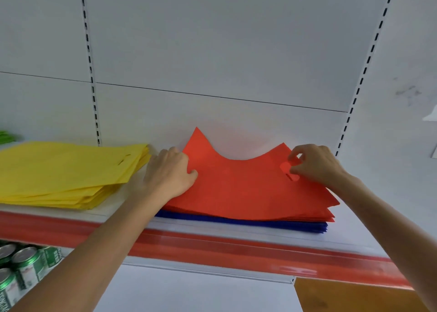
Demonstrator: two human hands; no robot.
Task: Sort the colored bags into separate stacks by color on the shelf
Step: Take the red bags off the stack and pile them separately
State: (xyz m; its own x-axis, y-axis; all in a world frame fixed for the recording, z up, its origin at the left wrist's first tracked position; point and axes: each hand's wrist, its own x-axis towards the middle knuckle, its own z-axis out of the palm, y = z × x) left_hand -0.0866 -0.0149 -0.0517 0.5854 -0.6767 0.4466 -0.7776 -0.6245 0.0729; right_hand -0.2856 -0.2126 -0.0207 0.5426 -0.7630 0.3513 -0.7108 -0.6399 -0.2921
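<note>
Red bags lie stacked at the middle of the frame on the shelf, directly on top of a stack of blue bags whose edges show beneath them along the front and at the right. Your left hand grips the left edge of the top red bag, with the thumb on its upper face and the fingers curled round the edge. Your right hand pinches the flap at that bag's handle cut-out between thumb and forefinger. The bag's far edge is raised and curves up against the white back panel, one corner pointing upward. Just left of your left hand, near the red stack but apart from it, a stack of yellow bags lies on the same shelf, its sheets fanned at the front. A sliver of green bags shows at the far left edge of the frame. Slotted uprights run up the back panel on either side of the red stack. A red strip runs along the shelf's front lip. Green cans stand on a lower level at the lower left of the frame, and a brown cardboard surface fills the lower right corner. Nothing stands between your hands and the red stack.
</note>
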